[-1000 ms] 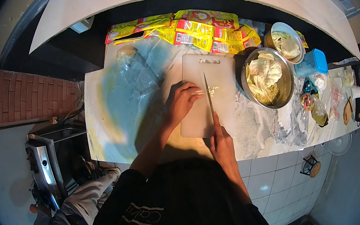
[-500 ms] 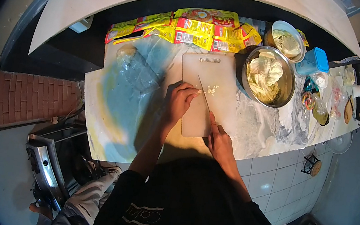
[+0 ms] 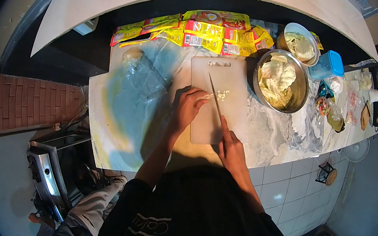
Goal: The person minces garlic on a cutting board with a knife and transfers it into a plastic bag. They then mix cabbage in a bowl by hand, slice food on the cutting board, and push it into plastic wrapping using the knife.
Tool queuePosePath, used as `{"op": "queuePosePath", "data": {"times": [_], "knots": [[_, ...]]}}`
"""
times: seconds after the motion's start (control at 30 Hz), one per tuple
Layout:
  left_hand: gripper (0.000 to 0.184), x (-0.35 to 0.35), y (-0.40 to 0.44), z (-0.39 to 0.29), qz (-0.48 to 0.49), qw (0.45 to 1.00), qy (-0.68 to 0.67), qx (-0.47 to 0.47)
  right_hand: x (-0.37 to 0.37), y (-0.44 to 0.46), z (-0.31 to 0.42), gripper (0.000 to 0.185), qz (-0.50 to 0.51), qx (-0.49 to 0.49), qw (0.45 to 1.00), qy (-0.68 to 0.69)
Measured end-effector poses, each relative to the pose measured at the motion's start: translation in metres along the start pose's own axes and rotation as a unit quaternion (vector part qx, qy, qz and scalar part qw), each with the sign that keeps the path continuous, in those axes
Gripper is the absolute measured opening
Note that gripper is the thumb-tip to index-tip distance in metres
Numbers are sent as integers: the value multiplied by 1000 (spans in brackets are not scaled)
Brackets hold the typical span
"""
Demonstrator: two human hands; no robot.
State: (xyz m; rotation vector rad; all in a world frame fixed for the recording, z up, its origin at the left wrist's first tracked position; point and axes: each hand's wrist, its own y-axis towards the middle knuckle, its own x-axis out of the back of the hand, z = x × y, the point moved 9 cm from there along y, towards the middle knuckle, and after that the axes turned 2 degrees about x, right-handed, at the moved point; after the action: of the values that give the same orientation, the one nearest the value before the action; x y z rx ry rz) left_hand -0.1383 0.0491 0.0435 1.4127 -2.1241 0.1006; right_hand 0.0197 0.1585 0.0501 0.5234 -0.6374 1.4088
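Observation:
A white cutting board [image 3: 218, 131] lies on the counter before me. My left hand [image 3: 190, 105] is closed in a pinch at its left side, holding a small pale piece that looks like a garlic clove [image 3: 206, 96], partly hidden by the fingers. In my right hand [image 3: 232, 147] is the handle of a kitchen knife [image 3: 216, 95]. Its long blade points away from me over the board, right beside the left fingertips. Small chopped pale bits [image 3: 222, 94] lie just right of the blade.
Behind the board are yellow seasoning packets [image 3: 204, 36]. A metal bowl of cabbage [image 3: 302, 102], another bowl [image 3: 317, 42] and a blue-lidded container [image 3: 322, 68] stand right. A clear plastic bag [image 3: 143, 81] lies left. Another person's leg [image 3: 91, 205] shows near the stove [image 3: 48, 171].
The knife blade has shifted slightly, its tip now a little farther away and more of its flat side showing. The left hand stays almost in place on the small piece.

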Motion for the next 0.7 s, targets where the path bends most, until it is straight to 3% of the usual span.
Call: {"op": "queuePosePath", "data": {"times": [0.23, 0.7], "knots": [[20, 3, -2, 7, 8, 1000, 18, -3, -28, -3, -18, 90, 66, -25, 996, -52], [21, -1, -1, 4, -2, 1000, 5, -16, 5, -6, -1, 83, 16, -13, 1000, -8]]}}
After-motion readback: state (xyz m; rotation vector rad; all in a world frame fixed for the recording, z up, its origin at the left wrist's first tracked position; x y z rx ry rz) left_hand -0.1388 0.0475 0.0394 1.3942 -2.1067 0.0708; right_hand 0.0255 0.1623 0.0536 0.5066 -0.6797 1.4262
